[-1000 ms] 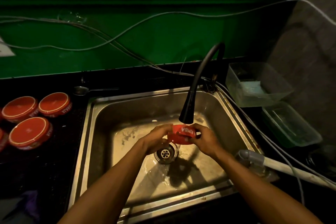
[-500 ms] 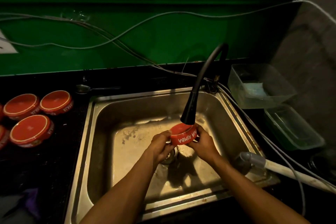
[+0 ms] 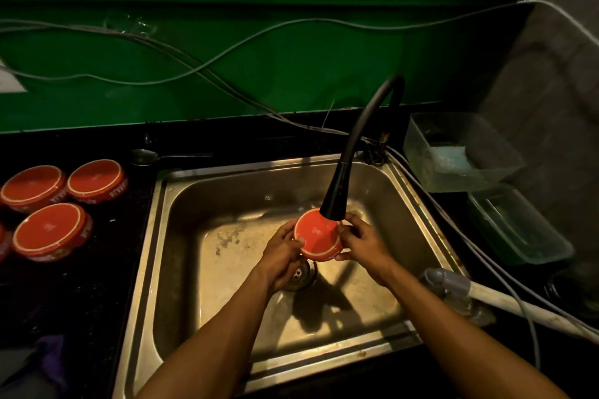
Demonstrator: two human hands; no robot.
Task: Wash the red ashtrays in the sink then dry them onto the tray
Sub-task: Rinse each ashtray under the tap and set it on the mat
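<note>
Turning since earlier: ashtray (image 3: pixel 317 238) base-up between both hands (image 3: pixel 327 251).

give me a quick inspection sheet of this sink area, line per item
surface: steel sink set in a dark counter; basin floor looks wet
job's things: one red ashtray held under the black faucet, flat base facing the camera; three more ashtrays upside down on the counter to the left, a fourth cut off at the frame edge; tray not identifiable
clutter: spoon behind the sink; two clear plastic containers on the right; purple cloth bottom left
grippers: left hand and right hand both grip the ashtray
cables: several grey cables across the green wall and past the sink's right rim
surroundings: dim, grey wall on the right
</note>
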